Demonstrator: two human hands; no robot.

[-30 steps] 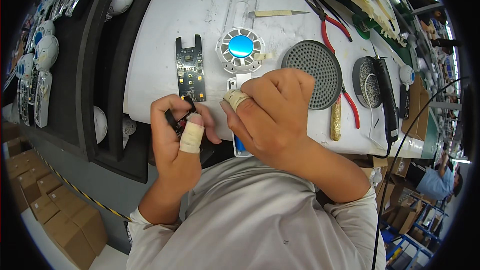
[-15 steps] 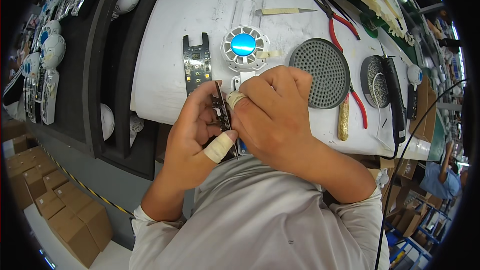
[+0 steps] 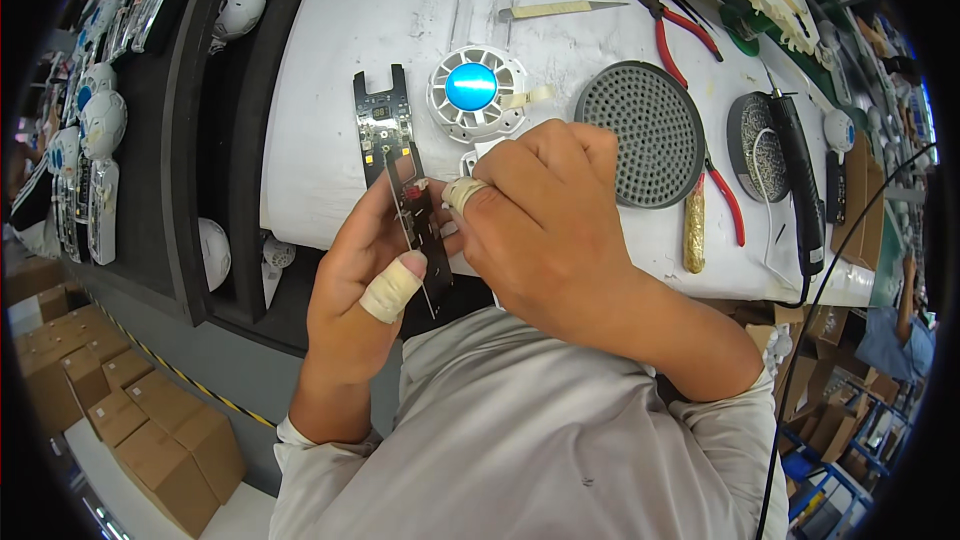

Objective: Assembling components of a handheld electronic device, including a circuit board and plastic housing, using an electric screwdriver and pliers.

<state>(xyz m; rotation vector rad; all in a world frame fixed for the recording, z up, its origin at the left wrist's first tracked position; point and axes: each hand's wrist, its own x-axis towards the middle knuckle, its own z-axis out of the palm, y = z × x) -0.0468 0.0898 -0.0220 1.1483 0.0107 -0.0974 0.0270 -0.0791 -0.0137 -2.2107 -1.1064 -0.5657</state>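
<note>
My left hand (image 3: 345,290), its thumb wrapped in tape, grips a dark circuit board (image 3: 424,223) by its edges. The board is tilted up, and part of its face with small components and a reddish spot shows. Close to the right of it, my right hand (image 3: 555,235) is closed, with a taped finger beside the board; whatever its fingertips pinch is hidden. Beyond the left hand lies a second black circuit board (image 3: 384,120) with a forked end. A white round spoked housing with a blue disc (image 3: 471,88) rests just beyond my right hand.
Beyond the housing lie a clear plastic frame (image 3: 462,0) and a tape-wrapped blade (image 3: 560,10). To the right are a grey perforated round dish (image 3: 642,135), red-handled pliers (image 3: 668,35), a tape-wrapped handle (image 3: 694,230) and a black corded tool (image 3: 797,180). A black rack (image 3: 185,140) borders the left.
The held circuit board has turned from nearly edge-on to show more of its face. My left hand has shifted slightly left, away from my right hand.
</note>
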